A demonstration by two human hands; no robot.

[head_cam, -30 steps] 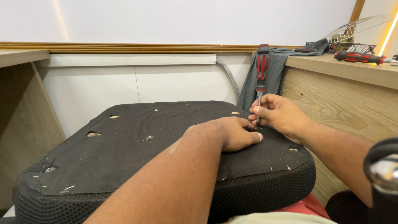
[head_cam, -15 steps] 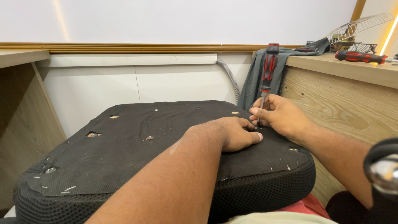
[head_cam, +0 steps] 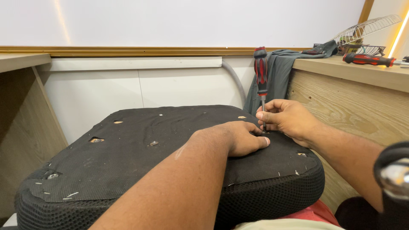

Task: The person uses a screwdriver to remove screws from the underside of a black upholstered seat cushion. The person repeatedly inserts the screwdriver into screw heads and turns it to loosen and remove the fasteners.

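Black mesh fabric covered the upturned chair seat (head_cam: 140, 157), which lay nearest the camera across the person's lap, its stapled underside facing up. Several small holes showed in that fabric, some with metal fittings inside. At the lower right edge a chrome and black rounded part (head_cam: 394, 179) sat blurred and close.

On the seat's far right portion, the left hand (head_cam: 243, 137) pressed down flat, fingers curled loosely and holding nothing. Just beyond it, touching its fingertips, the right hand (head_cam: 286, 118) had its fingers closed around the metal shaft of a red and black screwdriver (head_cam: 260, 72). That tool stood nearly upright, its tip set into the seat just beside the left hand's fingertips.

Behind the hands, a grey cloth (head_cam: 277, 72) hung over the corner of the wooden bench (head_cam: 353, 72) on the right. On that bench lay a second red and black screwdriver (head_cam: 368, 59), so two were in view. Farther back stood one dark wire basket (head_cam: 362, 47), its contents too unclear to name, with a white wire fan guard (head_cam: 366, 27) tilted above it. A grey corrugated hose (head_cam: 236, 79) curved down the white wall.
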